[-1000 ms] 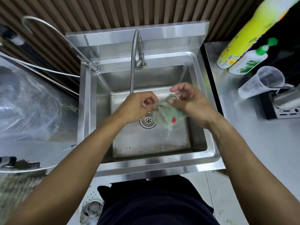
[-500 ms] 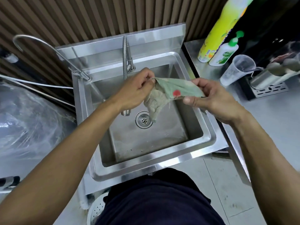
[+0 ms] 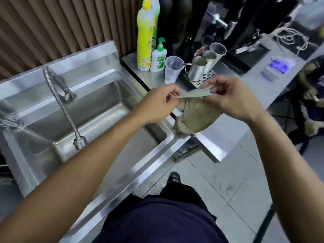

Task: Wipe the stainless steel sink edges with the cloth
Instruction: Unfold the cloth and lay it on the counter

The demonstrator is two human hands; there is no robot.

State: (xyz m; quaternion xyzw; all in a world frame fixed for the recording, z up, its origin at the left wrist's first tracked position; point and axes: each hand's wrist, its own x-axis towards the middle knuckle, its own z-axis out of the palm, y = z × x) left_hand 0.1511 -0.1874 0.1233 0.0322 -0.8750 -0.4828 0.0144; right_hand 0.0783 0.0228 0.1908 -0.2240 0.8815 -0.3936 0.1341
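Stainless steel sink: rectangular basin, brushed surface, raised backsplash, flat rim with rounded inner corners. Basin floor streaked and dull.

Bench to the right of the sink: flat grey metal top, sharp front corner.

Flexible faucet hose: ribbed metal, hangs down into the basin, ends in a cylindrical nozzle.

Tall yellow bottle: plastic, yellow cap, printed label; writing too blurred to read. Stands at the bench's back corner, touching the white pump bottle, which has a green pump head and a green label, text unreadable.

Clear plastic cup: tapered, translucent, just beside the pump bottle. Metal cylinders stand near it on a perforated tray.

Cloth: pale green top edge, grubby tan body, soft and crumpled. Held in the air over the sink's right rim and the bench edge, lower end hanging just above the rim.

Left hand: grip pinches the cloth's upper left edge.

Right hand: grip pinches the upper right edge; top edge stretched between them.
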